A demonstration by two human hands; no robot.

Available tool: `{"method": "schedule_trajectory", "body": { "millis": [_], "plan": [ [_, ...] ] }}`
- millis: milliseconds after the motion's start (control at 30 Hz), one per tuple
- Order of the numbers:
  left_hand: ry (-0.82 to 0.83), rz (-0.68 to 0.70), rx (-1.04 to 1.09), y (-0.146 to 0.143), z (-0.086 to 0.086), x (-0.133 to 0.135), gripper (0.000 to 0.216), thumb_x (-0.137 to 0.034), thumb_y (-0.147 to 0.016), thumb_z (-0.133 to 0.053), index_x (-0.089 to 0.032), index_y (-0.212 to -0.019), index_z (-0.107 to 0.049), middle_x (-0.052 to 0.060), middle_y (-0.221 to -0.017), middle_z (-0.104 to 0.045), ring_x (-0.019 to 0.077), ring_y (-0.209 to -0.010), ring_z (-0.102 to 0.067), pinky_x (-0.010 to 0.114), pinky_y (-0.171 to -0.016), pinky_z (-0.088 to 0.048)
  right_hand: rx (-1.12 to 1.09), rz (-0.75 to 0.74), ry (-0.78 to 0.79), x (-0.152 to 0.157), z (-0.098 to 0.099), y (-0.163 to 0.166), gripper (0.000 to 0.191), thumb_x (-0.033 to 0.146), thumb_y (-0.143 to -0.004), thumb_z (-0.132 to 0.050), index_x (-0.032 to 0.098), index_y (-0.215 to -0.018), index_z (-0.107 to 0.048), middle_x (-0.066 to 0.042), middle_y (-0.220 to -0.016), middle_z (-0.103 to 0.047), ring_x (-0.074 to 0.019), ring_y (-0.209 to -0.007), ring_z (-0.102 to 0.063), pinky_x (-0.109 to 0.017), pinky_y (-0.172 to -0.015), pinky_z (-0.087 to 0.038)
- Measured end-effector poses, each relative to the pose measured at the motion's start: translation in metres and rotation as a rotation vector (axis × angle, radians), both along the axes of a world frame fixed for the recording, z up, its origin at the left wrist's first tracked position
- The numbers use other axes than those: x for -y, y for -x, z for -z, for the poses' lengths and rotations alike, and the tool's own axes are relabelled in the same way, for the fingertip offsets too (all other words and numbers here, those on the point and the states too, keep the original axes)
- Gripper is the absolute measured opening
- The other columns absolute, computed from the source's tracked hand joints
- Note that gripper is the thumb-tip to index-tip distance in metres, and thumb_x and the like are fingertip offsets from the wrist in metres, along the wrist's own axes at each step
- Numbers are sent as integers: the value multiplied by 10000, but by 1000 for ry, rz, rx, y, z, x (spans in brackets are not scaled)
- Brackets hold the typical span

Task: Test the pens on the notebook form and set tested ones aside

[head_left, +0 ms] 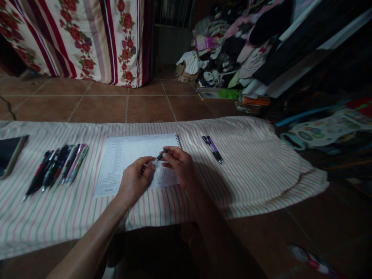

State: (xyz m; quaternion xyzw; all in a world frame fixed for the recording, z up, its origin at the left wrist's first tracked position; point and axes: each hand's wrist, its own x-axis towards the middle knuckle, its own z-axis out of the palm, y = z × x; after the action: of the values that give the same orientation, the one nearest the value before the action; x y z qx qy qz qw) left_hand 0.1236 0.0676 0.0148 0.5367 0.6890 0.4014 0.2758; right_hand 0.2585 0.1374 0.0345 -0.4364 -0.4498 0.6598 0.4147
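Note:
Both hands meet over a spiral notepad [139,145] with printed and written pages, lying on a striped cloth. Between them is a dark pen [159,155], held at a slant. My left hand [136,176] is closed on the pen's lower, lighter end. With its fingertips, my right hand [180,162] pinches the dark upper end. To the right of the notepad lie a black pen [211,149] and a purple pen [215,148], side by side. A row of several pens [58,164] rests on the cloth to the left.
The striped cloth [255,166] covers a low table. At the far left edge lies a dark tablet-like device [10,155]. Behind are a floral curtain [101,42], tiled floor [145,108] and a heap of clothes [215,42]. A printed plastic item [328,126] stands at the right.

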Motion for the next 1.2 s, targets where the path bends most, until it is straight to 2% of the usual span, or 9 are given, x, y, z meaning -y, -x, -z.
{"method": "schedule_trajectory", "body": {
  "millis": [167,300,433,567,767,900,967,1100,1200],
  "plan": [
    [-5,21,162,-2,-1,0,317,-355,-817,-499,-211,-1089,-574,10,-860,-637,117,-580,-611,252,-591,-470,5,-9,-8,1,1,2,263,279,-629,-699,188,-868,-637,8,-744,-673,-128,-686,-655,-227,-572,-529],
    [-14,22,235,-4,-6,-1,376,-340,-801,-526,-203,-1151,-532,-10,-816,-599,91,-537,-564,241,-575,-463,1,-4,-17,2,2,4,283,292,-607,-711,194,-862,-640,9,-744,-668,-125,-669,-649,-219,-551,-522],
    [-32,20,115,-3,-7,0,344,-324,-784,-544,-190,-1101,-558,11,-809,-610,127,-655,-574,277,-655,-476,5,0,-19,1,6,5,302,290,-591,-715,199,-869,-643,10,-763,-669,-112,-656,-637,-205,-540,-516],
    [-97,54,25,-2,-9,1,227,-218,-758,-508,-179,-965,-593,51,-906,-607,170,-842,-585,316,-763,-479,23,-3,-27,0,8,6,320,299,-567,-730,193,-858,-652,16,-726,-661,-112,-646,-625,-205,-537,-511],
    [-64,85,117,2,-8,2,190,-206,-734,-511,-164,-869,-638,97,-1136,-552,167,-878,-598,301,-734,-501,42,-25,-30,0,0,3,288,308,-583,-724,177,-836,-685,13,-685,-655,-100,-628,-598,-209,-571,-498],
    [-98,107,150,3,-6,2,162,-250,-770,-526,-167,-841,-646,93,-1066,-597,186,-971,-583,323,-827,-477,40,-33,-16,2,-5,-1,253,312,-610,-709,198,-835,-697,13,-720,-664,-98,-662,-597,-201,-588,-491],
    [-55,113,184,2,-7,3,192,-278,-793,-513,-167,-896,-631,75,-947,-641,171,-877,-607,311,-772,-487,18,-42,8,2,-6,-2,247,317,-616,-707,209,-838,-693,13,-749,-672,-101,-689,-605,-198,-597,-489],
    [105,135,356,-1,-11,4,263,-346,-829,-475,-151,-963,-589,46,-776,-661,133,-623,-598,248,-541,-458,7,-52,12,2,-5,-1,253,327,-616,-708,206,-834,-676,-2,-806,-696,-120,-732,-631,-218,-620,-496],
    [64,125,394,-5,-13,4,236,-341,-818,-492,-160,-930,-592,23,-754,-651,105,-558,-554,237,-537,-449,29,-28,-37,2,-4,1,264,340,-610,-714,197,-827,-665,-22,-816,-710,-142,-732,-644,-248,-633,-502]
  ]
}}
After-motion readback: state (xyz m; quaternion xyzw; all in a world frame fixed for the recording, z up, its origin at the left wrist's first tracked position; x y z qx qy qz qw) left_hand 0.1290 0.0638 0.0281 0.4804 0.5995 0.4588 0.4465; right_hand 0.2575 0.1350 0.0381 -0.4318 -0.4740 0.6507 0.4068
